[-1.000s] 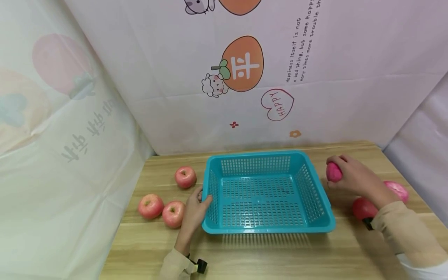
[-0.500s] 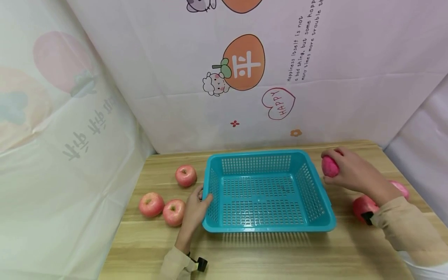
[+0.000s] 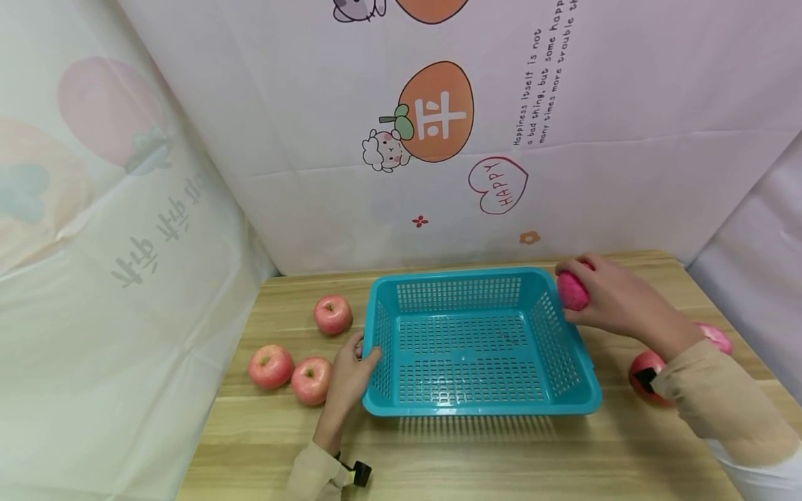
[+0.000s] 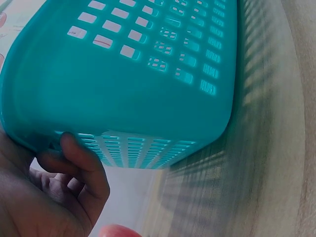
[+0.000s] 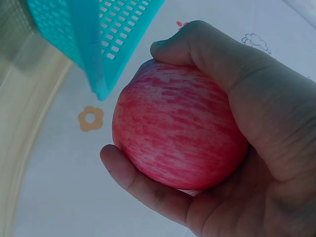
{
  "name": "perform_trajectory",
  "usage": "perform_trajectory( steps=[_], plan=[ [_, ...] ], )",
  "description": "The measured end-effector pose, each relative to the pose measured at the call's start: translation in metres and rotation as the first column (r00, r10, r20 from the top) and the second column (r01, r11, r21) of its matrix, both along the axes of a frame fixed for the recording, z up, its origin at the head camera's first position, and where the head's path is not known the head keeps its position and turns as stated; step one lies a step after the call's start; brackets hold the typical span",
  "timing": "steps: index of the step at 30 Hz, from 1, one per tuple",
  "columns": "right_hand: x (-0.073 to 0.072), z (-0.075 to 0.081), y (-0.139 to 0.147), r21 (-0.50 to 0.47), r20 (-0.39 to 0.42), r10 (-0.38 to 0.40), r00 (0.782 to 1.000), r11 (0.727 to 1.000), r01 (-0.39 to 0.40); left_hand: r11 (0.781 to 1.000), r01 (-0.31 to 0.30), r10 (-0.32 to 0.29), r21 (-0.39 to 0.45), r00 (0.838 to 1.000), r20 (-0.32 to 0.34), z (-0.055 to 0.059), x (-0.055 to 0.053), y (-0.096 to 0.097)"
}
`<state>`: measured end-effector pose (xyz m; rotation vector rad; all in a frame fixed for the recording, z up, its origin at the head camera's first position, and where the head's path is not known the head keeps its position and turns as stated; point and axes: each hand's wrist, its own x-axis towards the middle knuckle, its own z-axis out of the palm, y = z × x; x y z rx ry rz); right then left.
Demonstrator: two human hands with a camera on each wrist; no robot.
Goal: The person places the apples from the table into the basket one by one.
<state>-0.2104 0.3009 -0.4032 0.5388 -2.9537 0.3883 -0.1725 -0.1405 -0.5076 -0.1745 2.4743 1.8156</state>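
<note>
My right hand (image 3: 617,298) holds a red-pink streaked apple (image 3: 571,291) beside the upper right rim of a blue-green plastic basket (image 3: 479,410). In the right wrist view, thumb and fingers wrap the apple (image 5: 180,128), and the basket's corner (image 5: 101,91) stands just to its left. At the basket's left side, my left hand (image 3: 348,376) grips the rim, thumb over the top edge. The left wrist view shows its fingers (image 4: 86,165) curled below that rim, against the outer wall. No fruit shows inside the basket, whose floor is a slotted grid.
Left of the basket lie three apples: one at the back (image 3: 333,314), one far left (image 3: 271,367) and one close to my left hand (image 3: 310,380). Under my right forearm are a red fruit (image 3: 648,365) and a pink one (image 3: 716,337), both partly covered. Printed cloth (image 3: 301,223) walls the wooden table.
My right hand has moved left with the apple, from right of the basket up to its rim. The left hand and basket stay nearly still.
</note>
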Motion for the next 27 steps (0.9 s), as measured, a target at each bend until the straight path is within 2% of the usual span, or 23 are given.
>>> perform_trajectory(
  steps=[9, 27],
  plan=[
    [-0.005, 0.006, -0.017, -0.001, -0.042, 0.032, 0.999, 0.999, -0.032, 1.0, 0.008, -0.008, -0.001, 1.0, -0.006, -0.003, 0.0, -0.001],
    [-0.013, 0.004, -0.044, -0.009, 0.021, 0.079, 0.997, 0.997, -0.079, 1.0, 0.008, -0.008, -0.013, 1.0, -0.012, -0.002, 0.0, -0.001]
  ],
)
